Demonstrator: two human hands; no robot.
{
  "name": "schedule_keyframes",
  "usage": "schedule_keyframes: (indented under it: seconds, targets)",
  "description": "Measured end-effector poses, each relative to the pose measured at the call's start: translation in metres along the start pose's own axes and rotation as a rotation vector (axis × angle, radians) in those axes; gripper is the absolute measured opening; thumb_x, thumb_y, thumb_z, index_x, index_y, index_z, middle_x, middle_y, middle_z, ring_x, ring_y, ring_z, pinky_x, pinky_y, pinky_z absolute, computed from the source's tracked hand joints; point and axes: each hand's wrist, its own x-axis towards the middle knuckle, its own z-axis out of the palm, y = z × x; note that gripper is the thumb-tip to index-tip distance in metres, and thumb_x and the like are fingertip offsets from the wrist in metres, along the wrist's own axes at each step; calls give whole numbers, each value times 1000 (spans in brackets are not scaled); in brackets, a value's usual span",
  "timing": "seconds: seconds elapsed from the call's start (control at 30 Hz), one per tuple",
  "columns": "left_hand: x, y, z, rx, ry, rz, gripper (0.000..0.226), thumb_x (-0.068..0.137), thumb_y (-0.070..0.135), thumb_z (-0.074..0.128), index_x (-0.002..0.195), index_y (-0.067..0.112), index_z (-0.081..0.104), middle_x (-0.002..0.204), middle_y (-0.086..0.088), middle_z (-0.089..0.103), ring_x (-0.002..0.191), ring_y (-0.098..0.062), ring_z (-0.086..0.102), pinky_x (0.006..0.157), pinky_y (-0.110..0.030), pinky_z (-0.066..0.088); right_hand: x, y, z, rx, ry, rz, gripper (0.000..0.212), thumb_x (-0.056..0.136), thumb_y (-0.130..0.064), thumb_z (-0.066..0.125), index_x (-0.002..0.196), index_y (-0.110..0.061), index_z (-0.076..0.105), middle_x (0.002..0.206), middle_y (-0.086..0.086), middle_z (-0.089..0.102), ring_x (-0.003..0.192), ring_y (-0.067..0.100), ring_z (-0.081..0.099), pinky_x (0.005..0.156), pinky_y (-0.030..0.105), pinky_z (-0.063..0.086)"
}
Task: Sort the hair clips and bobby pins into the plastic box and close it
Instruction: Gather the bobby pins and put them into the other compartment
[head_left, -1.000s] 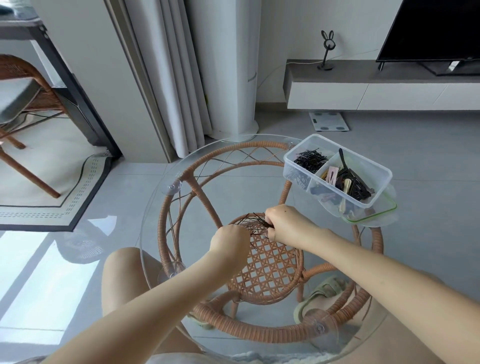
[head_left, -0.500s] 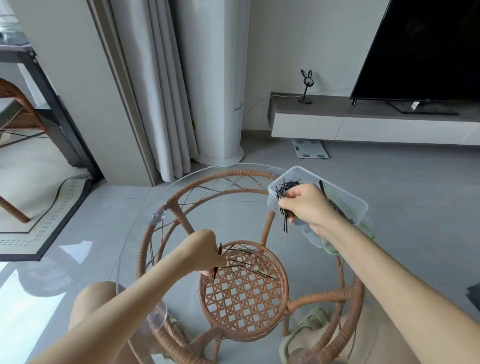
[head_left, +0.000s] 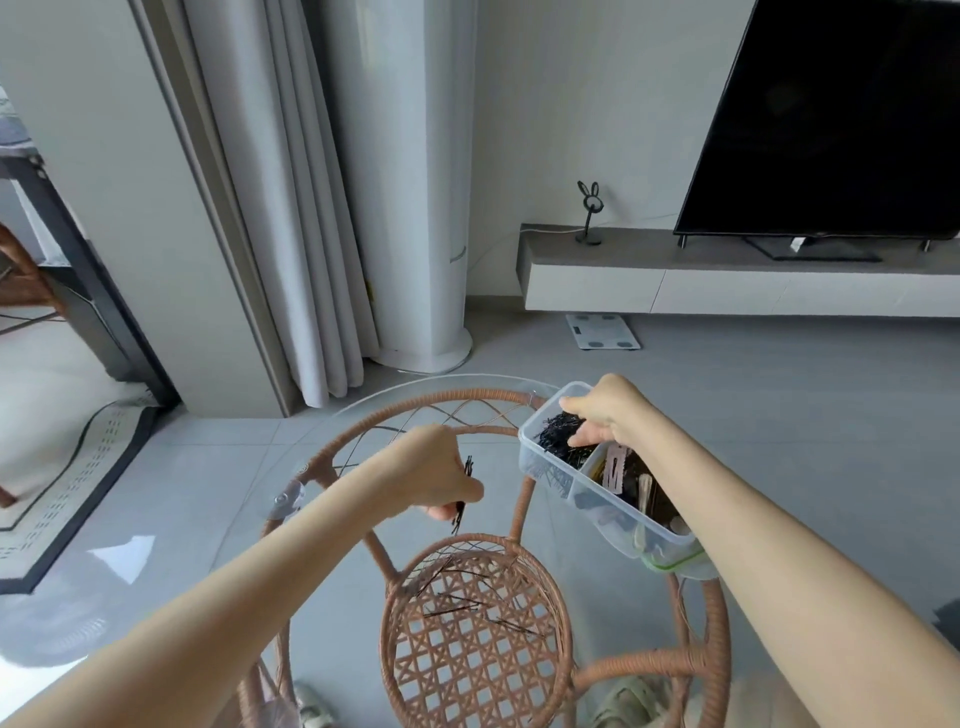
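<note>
A clear plastic box (head_left: 540, 457) with a divider stands at the right of the round glass table (head_left: 322, 467). Its far compartment holds a heap of black bobby pins (head_left: 556, 434); the near one holds hair clips (head_left: 623, 478), among them a pink one. My right hand (head_left: 605, 410) is over the far compartment, fingers spread and touching the pin heap. My left hand (head_left: 441, 478) hovers above the table's middle, shut on a small bunch of bobby pins (head_left: 464, 493). Several loose bobby pins (head_left: 467, 605) lie on the glass above the woven rattan shelf.
The box's green-edged lid (head_left: 675, 564) lies under the box at its near end. The table has a rattan frame (head_left: 519, 519) below the glass. Behind are a curtain (head_left: 291, 208), a white column unit (head_left: 415, 182), a TV (head_left: 831, 119) and a floor scale (head_left: 602, 331).
My right hand carried its bunch of pins from the table's middle to the box's far compartment and opened over it. My left hand lifted from the table with pins. The view tilted up.
</note>
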Motion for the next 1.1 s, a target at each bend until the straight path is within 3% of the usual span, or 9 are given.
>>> schedule_keyframes:
  seconds: [0.13,0.23,0.33,0.5,0.63,0.8,0.93,1.0,1.1]
  targets:
    - [37,36,-12,81,23,44,23,76,18,52,56,9,59,29,1,47,27,-8,34,30,-12,23,-3,0,-15,-113,52,-33,32,89,-20,53,110,4,56,76,17,72,42,16,64,42,22,51]
    - [69,63,-13,85,40,76,31,74,17,52,44,10,51,24,3,46,22,-7,34,31,-13,27,-11,5,-32,-132,120,-109,22,85,-16,49,72,-2,61,50,6,67,41,14,64,60,28,56]
    - [98,87,-5,119,57,104,35,78,16,52,44,12,44,30,5,56,25,-5,38,33,-14,33,-21,14,-44,7,73,-153,26,88,-14,50,79,5,64,73,20,72,61,29,71,80,45,57]
    - [132,102,13,244,4,82,36,85,14,53,50,12,44,70,3,63,47,-9,49,69,-20,46,-35,27,-50,-20,38,-208,28,90,-18,52,79,5,65,71,19,72,64,30,72,83,49,55]
    - [133,93,12,332,54,109,35,84,15,58,51,15,47,61,3,54,72,-18,53,70,-25,46,-50,36,-46,-46,49,-277,30,89,-20,53,77,6,64,68,17,71,58,28,70,75,48,58]
    - [88,54,5,366,89,156,26,83,28,59,80,4,69,75,-5,60,77,-24,57,73,-32,48,-91,58,-4,-315,-245,-476,26,72,-40,72,83,-18,66,72,-7,65,59,2,58,54,17,47]
    - [34,-4,25,365,-108,39,42,81,40,63,108,9,65,104,-5,68,90,-20,60,80,-29,45,-106,89,50,-736,-381,-630,77,69,-55,69,133,-27,36,125,3,51,113,20,47,93,33,42]
    - [12,-32,44,314,-134,0,55,75,46,68,119,14,56,116,-3,61,102,-21,57,85,-30,44,-105,93,70,-852,-340,-665,89,68,-57,69,139,-25,25,134,10,41,127,31,35,107,45,31]
    - [-11,-57,71,197,-79,1,74,67,53,73,126,18,48,120,-3,54,103,-19,55,86,-29,47,-101,88,83,-889,-231,-601,86,64,-59,71,127,-10,39,128,13,45,123,31,40,109,46,30]
